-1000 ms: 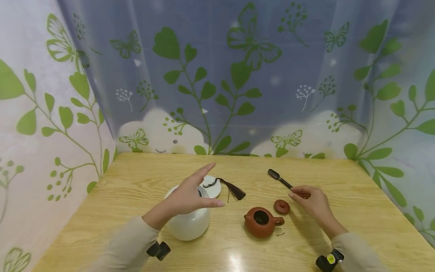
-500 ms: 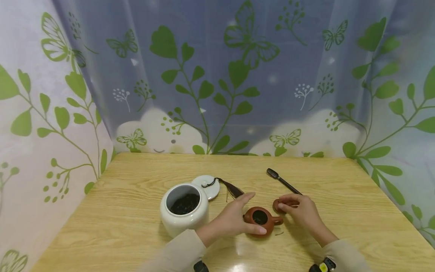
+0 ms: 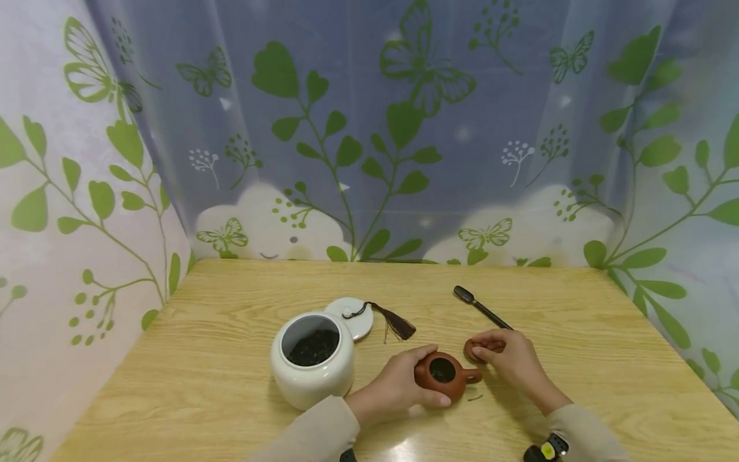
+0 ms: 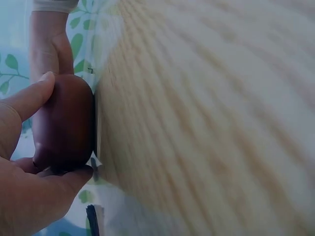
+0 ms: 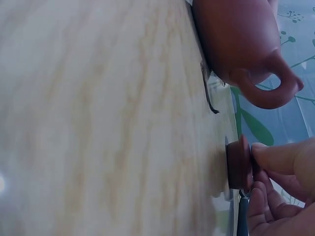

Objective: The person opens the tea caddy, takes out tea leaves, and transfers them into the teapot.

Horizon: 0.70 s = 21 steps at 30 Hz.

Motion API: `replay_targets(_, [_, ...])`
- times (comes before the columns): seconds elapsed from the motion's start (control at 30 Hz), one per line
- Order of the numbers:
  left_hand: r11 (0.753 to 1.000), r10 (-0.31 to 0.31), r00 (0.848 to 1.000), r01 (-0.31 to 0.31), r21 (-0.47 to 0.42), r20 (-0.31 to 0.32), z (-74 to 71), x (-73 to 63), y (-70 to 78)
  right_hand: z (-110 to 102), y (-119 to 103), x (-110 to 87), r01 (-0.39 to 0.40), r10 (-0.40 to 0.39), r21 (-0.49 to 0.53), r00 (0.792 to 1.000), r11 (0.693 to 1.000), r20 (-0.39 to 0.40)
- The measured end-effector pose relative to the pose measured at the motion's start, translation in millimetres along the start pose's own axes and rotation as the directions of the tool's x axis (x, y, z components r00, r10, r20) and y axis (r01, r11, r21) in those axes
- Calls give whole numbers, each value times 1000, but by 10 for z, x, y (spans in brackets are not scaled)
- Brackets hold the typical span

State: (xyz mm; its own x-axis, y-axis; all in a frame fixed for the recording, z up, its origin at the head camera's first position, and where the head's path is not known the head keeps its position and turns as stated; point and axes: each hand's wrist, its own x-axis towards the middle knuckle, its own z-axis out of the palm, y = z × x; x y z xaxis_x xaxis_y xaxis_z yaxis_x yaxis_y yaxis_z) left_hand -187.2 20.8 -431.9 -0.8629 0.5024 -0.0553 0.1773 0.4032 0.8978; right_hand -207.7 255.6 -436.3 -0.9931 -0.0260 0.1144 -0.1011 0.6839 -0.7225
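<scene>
A small reddish-brown clay teapot stands uncovered on the table, dark leaves visible inside. My left hand grips its body from the spout side, thumb on the near side and fingers on the far side. In the left wrist view the thumb touches the pot and other fingers curl around the spout end. To the right of the handle, my right hand pinches the knob of the teapot lid. The right wrist view has the lid at the table surface; whether it is lifted I cannot tell.
Left of the pot is an open white jar holding dark tea leaves. Its white lid with a dark tassel lies behind. A black scoop lies beyond my right hand. A loose leaf stem is near the handle.
My left hand has moved right from above the white jar to the teapot and taken hold of it. My right hand has let go of the black scoop and pinched the teapot lid.
</scene>
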Motion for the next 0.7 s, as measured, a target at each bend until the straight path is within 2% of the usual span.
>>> replay_targets(0.2, [1000, 5, 1000, -5, 18, -3, -3, 21, -13, -14, -11, -6, 18, -18, -8, 1000, 1000, -4])
replay_targets(0.5, [1000, -19, 1000, 20, 22, -2, -5, 27, 1, -14, -45, -6, 28, -29, -17, 999, 999, -22])
replay_targets(0.7, [999, -21, 1000, 21, 26, -3, -7, 26, -1, -49, -146, -29, 58, -59, -11, 998, 998, -30])
